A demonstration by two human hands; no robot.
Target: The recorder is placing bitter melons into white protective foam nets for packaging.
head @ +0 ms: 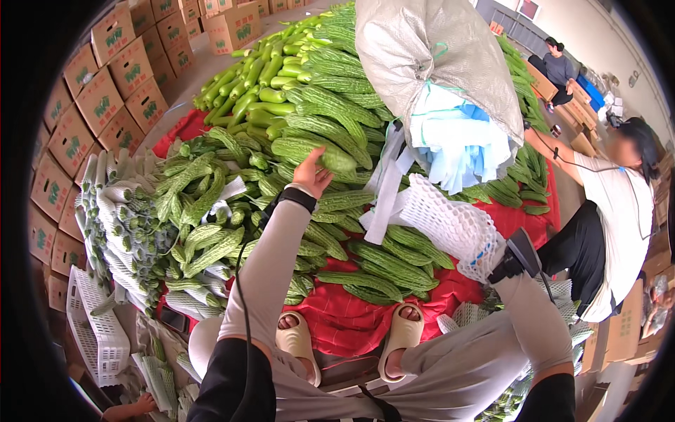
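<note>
My left hand (312, 176), in a pale sleeve with a black wrist strap, has its thumb and fingers around a light green bitter melon (337, 160) on top of the pile. The melon looks slightly blurred. My right hand is hidden inside a white foam net sleeve (448, 221); only the strapped wrist shows, with a bit of blue through the mesh. Below the net, several bitter melons (395, 264) lie on a red cloth (348, 327). White strips (382, 195) hang beside the net, under a grey woven sack (437, 47) holding pale blue and white material (459, 132).
Smooth green gourds (269, 74) lie at the far left of the pile. Netted melons (132, 232) are stacked at left, near a white plastic crate (97, 327) and cardboard cartons (126, 79). A person (617, 195) sits at right, arm towards the sack; another person (559, 71) sits farther back.
</note>
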